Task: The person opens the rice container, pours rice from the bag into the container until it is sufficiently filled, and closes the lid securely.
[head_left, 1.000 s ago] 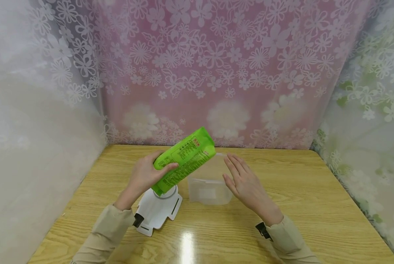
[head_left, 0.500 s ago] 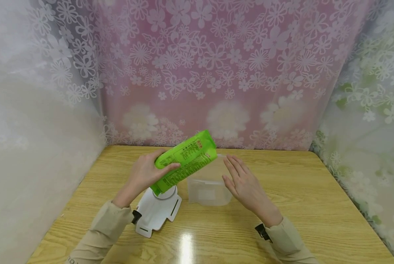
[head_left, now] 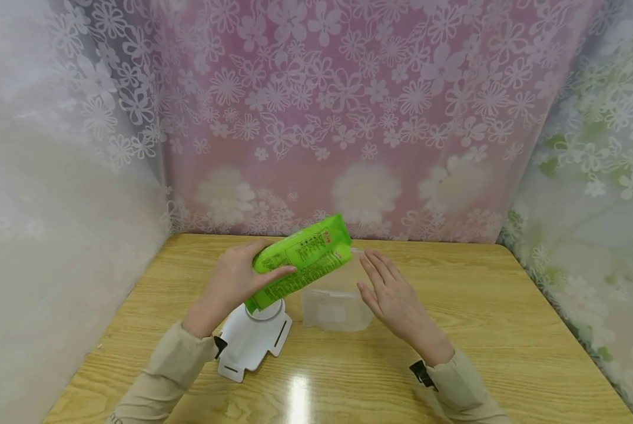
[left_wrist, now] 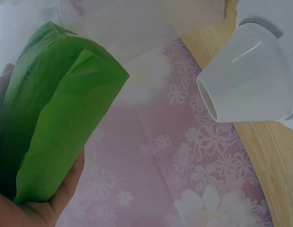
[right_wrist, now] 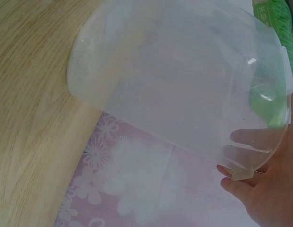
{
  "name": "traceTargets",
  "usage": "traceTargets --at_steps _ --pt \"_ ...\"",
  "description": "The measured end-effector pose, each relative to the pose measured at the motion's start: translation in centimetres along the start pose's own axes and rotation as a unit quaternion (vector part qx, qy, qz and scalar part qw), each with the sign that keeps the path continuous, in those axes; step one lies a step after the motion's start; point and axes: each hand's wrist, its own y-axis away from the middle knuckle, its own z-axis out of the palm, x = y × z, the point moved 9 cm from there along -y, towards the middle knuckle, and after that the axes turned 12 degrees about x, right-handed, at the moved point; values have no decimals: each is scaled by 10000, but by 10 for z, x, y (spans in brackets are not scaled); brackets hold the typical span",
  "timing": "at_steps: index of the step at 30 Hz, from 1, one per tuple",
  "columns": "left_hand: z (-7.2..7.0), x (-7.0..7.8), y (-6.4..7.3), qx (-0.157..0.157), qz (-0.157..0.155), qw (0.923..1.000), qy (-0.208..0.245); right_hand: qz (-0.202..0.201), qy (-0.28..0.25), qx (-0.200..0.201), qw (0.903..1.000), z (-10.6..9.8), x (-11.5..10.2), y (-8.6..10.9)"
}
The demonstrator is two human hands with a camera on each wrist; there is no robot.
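Observation:
A green plastic bag [head_left: 302, 256] with printed text is gripped in my left hand [head_left: 234, 280], thumb across its near face. It slants, its upper right end over the back left of a clear plastic box [head_left: 337, 312]. In the left wrist view a folded flap shows at the end of the bag [left_wrist: 73, 94]. My right hand [head_left: 395, 294] lies along the right side of the box, fingers straight; in the right wrist view they show through the clear wall [right_wrist: 174, 85], close to a rim corner.
On the table [head_left: 443, 294], left of the box, lies a white lid [head_left: 255, 344] with slotted side tabs. A white tapered cup [left_wrist: 253, 75] stands on it, partly hidden by the bag in the head view. Behind hangs a pink flowered curtain [head_left: 358, 118].
The bag has tipped further over, its upper right end moving a little lower and to the right. My right hand and the box have hardly moved.

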Motion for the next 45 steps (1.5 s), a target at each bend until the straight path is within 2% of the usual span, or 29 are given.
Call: traceTargets --at_steps 4,8,11,16,21,25,28,39,45 --pt "-2 5 1 83 183 9997 -108 -45 23 23 10000 0 0 0" --pt "-2 16 4 217 616 9955 -692 -50 19 51 10000 -1 1 0" --pt "-3 26 7 536 1097 9857 -1157 -39 16 58 10000 -1 1 0" --pt "-5 37 12 1231 1755 9675 -1341 1 13 23 10000 -2 2 0" --pt "-6 42 14 1782 2087 9510 -1425 18 30 -50 10000 -1 2 1" --pt "-7 43 14 2014 2176 9434 -1487 11 35 -66 10000 0 3 1" --pt "-8 44 13 2056 2196 9425 -1457 0 30 -22 10000 1 3 1" --pt "-8 43 12 1959 2182 9467 -1336 -34 45 8 10000 1 1 1" --pt "-8 48 9 1834 2335 9453 -1351 -49 19 26 10000 1 1 1"
